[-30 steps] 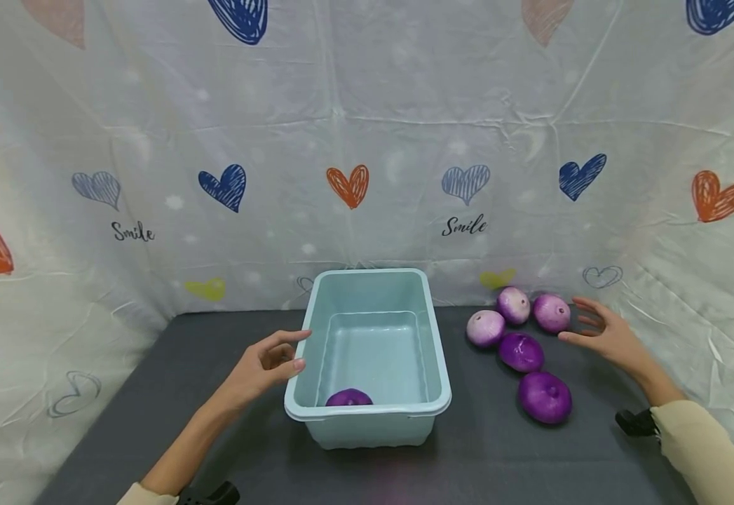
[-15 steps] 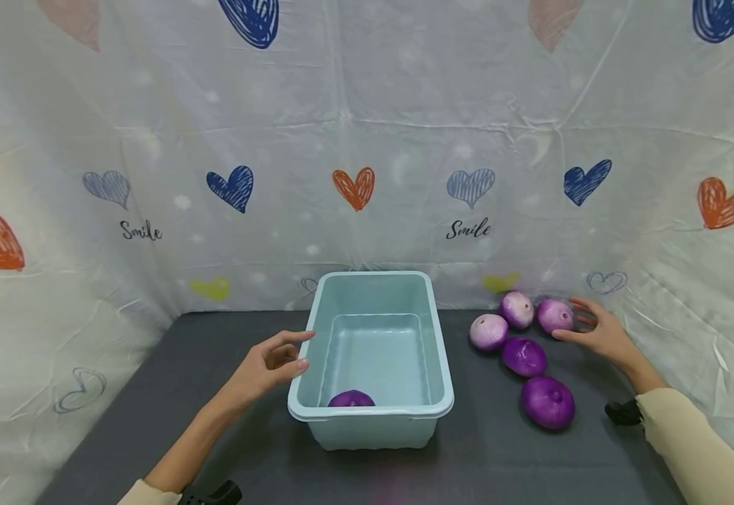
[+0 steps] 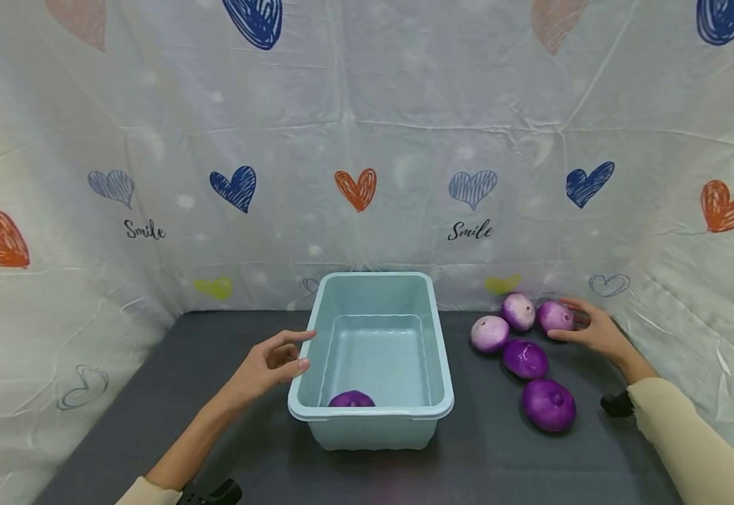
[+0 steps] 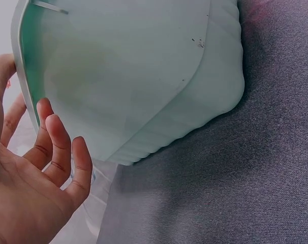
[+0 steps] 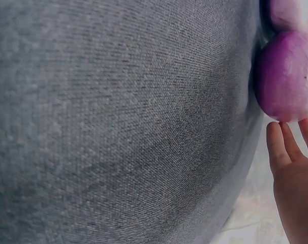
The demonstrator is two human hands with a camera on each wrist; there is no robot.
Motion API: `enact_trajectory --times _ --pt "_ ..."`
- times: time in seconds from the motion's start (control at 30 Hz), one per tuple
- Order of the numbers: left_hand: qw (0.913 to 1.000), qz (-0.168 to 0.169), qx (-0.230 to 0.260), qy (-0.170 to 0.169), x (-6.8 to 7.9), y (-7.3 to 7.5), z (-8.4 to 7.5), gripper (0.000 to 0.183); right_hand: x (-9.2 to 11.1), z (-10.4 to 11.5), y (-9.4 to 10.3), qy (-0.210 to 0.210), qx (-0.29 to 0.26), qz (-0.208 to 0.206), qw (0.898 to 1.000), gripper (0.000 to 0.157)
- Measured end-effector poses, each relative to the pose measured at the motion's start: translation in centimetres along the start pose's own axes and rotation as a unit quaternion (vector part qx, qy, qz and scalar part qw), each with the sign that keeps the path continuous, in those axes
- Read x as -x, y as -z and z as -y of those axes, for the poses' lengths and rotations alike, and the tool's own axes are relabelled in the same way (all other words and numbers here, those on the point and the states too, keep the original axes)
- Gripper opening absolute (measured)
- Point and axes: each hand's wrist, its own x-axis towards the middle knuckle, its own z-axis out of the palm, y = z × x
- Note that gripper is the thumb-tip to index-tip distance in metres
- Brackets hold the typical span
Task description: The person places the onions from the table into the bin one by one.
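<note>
The pale blue plastic tub (image 3: 369, 426) stands mid-table, with one purple onion (image 3: 351, 399) near its front wall. My left hand (image 3: 268, 366) holds its left rim, thumb and forefinger on the edge. In the left wrist view the other fingers curl beside the outer wall (image 4: 123, 76). My right hand (image 3: 596, 330) reaches round a lighter purple onion (image 3: 556, 316) at the far right, thumb at its front, a finger behind it. Fingertips (image 5: 276, 132) meet that onion's edge in the right wrist view, the palm apart from it.
Several more onions lie right of the tub: two pale ones (image 3: 489, 334) (image 3: 518, 312) and two deep purple ones (image 3: 525, 359) (image 3: 549, 405). A dark grey cloth (image 3: 480, 456) covers the table. Behind hangs a white heart-printed sheet (image 3: 404, 175).
My right hand has moved left and come closer round the far-right onion. The left hand stays at the tub's rim. The head view has shifted slightly.
</note>
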Motion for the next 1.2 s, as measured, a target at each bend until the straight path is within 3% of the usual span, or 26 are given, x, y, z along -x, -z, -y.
enact_trajectory --times 0.33,0.57,0.77,1.0,1.2 --pt "1.0 -0.001 -0.001 0.0 -0.1 0.1 -0.2 0.047 -1.1 -0.5 -0.3 0.014 -0.016 0.004 1.0 0.072" --pt "1.0 0.001 0.001 0.001 -0.1 0.1 -0.4 0.047 -1.3 -0.6 -0.5 0.006 0.026 -0.007 1.0 0.069" --pt "1.0 0.003 0.0 0.008 -0.1 0.1 -0.4 0.047 -0.4 -0.7 0.2 -0.006 0.02 -0.009 1.0 0.069" --pt "1.0 0.0 -0.003 0.0 -0.2 0.0 -0.1 0.047 1.1 -0.9 1.1 0.008 -0.032 -0.046 0.998 0.061" --pt "1.0 -0.002 -0.003 -0.003 -0.2 0.1 -0.1 0.047 2.6 0.0 1.8 -0.01 -0.039 -0.051 0.998 0.063"
